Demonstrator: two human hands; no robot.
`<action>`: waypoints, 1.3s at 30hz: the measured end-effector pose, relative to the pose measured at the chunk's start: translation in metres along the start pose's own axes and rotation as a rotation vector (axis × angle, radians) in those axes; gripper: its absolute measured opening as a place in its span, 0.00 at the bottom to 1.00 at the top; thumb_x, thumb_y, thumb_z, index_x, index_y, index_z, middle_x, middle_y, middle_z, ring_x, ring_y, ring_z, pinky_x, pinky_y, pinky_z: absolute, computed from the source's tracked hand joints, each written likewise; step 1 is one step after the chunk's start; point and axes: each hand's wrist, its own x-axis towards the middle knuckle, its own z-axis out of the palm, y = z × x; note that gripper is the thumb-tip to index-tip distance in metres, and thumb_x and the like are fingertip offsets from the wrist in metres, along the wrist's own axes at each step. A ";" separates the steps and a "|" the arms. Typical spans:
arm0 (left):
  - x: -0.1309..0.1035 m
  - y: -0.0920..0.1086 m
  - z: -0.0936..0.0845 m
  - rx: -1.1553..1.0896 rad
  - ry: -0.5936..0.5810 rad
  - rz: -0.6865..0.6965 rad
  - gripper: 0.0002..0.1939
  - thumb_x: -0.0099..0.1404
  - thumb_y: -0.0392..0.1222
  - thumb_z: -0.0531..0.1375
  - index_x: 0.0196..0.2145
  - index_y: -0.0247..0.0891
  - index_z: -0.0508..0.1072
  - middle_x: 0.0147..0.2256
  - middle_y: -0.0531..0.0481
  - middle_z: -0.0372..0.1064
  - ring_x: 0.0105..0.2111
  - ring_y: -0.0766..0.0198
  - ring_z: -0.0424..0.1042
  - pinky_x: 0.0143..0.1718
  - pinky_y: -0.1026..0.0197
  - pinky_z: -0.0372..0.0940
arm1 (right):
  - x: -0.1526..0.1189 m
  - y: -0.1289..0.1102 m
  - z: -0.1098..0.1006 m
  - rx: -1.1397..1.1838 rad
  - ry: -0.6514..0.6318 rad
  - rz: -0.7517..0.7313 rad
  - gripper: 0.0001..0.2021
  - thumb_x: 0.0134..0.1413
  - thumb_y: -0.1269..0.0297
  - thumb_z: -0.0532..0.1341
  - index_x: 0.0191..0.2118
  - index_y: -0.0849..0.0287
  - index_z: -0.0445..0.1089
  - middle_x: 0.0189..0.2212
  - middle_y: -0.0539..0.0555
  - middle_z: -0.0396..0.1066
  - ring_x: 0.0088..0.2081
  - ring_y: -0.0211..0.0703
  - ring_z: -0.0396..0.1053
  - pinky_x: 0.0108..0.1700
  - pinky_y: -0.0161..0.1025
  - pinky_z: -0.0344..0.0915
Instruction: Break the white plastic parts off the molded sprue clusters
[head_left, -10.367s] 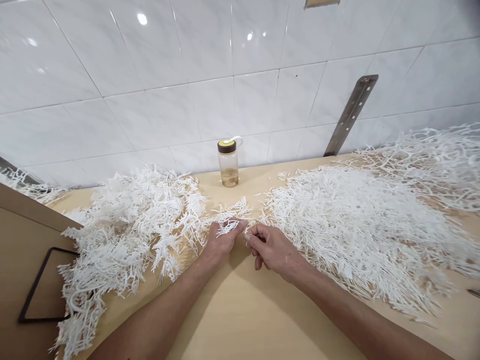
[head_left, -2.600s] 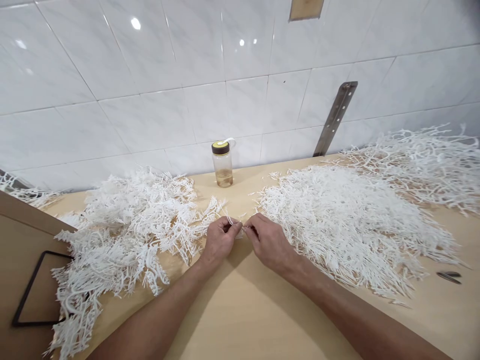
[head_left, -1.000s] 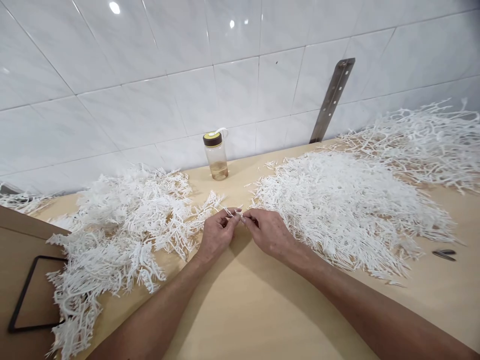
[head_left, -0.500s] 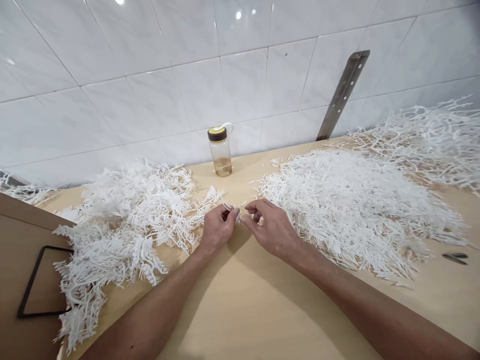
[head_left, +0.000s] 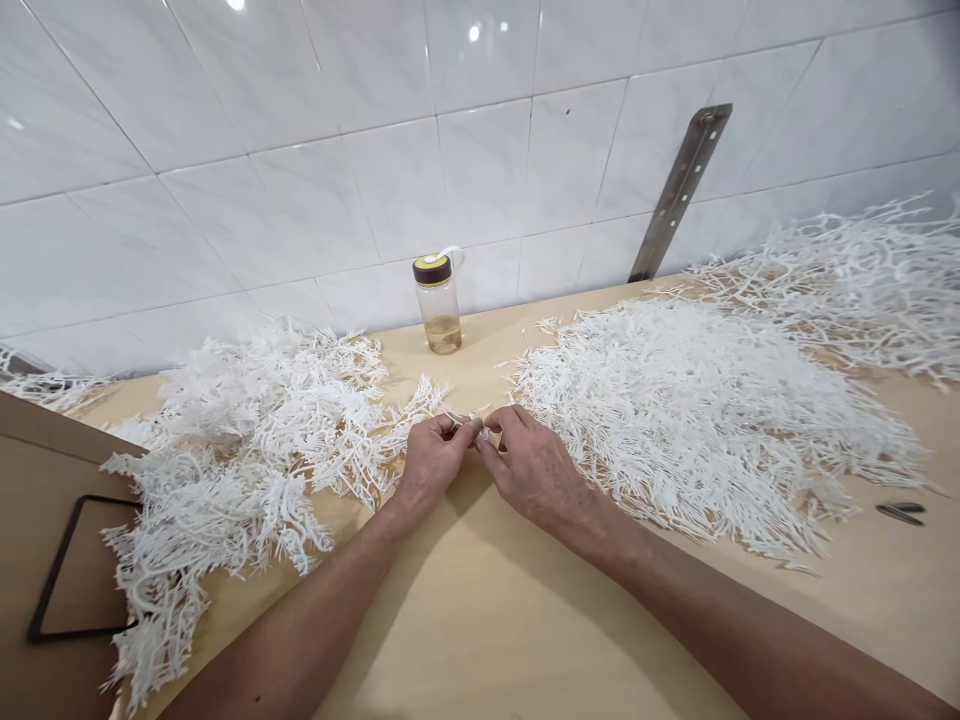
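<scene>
Close together over the middle of the table, my two hands work on a small white branched plastic piece (head_left: pixel 454 417). My left hand (head_left: pixel 435 460) pinches it between thumb and forefinger. The thumb and fingers of my right hand (head_left: pixel 532 465) are closed at the piece's right end; most of it is hidden by the fingers. Left of my hands lies a heap of white branched plastic sprigs (head_left: pixel 292 410). To the right spreads a wide pile of thin white plastic pieces (head_left: pixel 720 420), its near edge beside my right hand.
A clear bottle (head_left: pixel 441 310) with a dark and yellow lid stands near the tiled wall. A metal bracket (head_left: pixel 681 195) leans there. Longer white branches (head_left: pixel 862 280) lie far right, small dark snips (head_left: pixel 901 513) near the right edge. A cardboard box (head_left: pixel 56 560) is at left.
My right hand's thumb and forefinger have closed from a looser, more open pose onto the piece beside my left fingertips. My left hand has hardly moved.
</scene>
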 end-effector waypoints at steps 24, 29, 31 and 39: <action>-0.004 -0.010 0.000 0.274 0.038 0.303 0.08 0.62 0.43 0.58 0.27 0.38 0.67 0.22 0.55 0.60 0.24 0.67 0.59 0.28 0.64 0.56 | 0.016 0.017 -0.002 0.209 0.010 0.269 0.07 0.54 0.69 0.56 0.25 0.57 0.65 0.22 0.51 0.68 0.25 0.41 0.66 0.29 0.36 0.59; 0.001 -0.010 -0.005 0.192 0.115 0.305 0.09 0.63 0.45 0.59 0.29 0.38 0.69 0.22 0.56 0.60 0.22 0.68 0.58 0.27 0.64 0.56 | 0.022 0.026 -0.013 0.096 0.118 0.306 0.06 0.52 0.70 0.55 0.26 0.57 0.64 0.23 0.51 0.68 0.25 0.40 0.64 0.28 0.36 0.57; 0.004 -0.013 -0.005 0.120 0.113 0.253 0.10 0.63 0.47 0.60 0.30 0.38 0.70 0.21 0.57 0.60 0.21 0.69 0.58 0.26 0.65 0.56 | 0.021 0.028 -0.018 0.140 0.097 0.304 0.05 0.53 0.68 0.56 0.28 0.57 0.66 0.23 0.50 0.69 0.25 0.40 0.65 0.29 0.36 0.58; 0.001 -0.019 0.000 0.130 0.161 0.245 0.10 0.62 0.47 0.62 0.31 0.37 0.75 0.26 0.51 0.72 0.25 0.66 0.68 0.29 0.64 0.63 | 0.017 0.018 -0.025 0.290 -0.109 0.292 0.08 0.56 0.60 0.59 0.37 0.59 0.71 0.30 0.52 0.73 0.23 0.38 0.69 0.28 0.37 0.65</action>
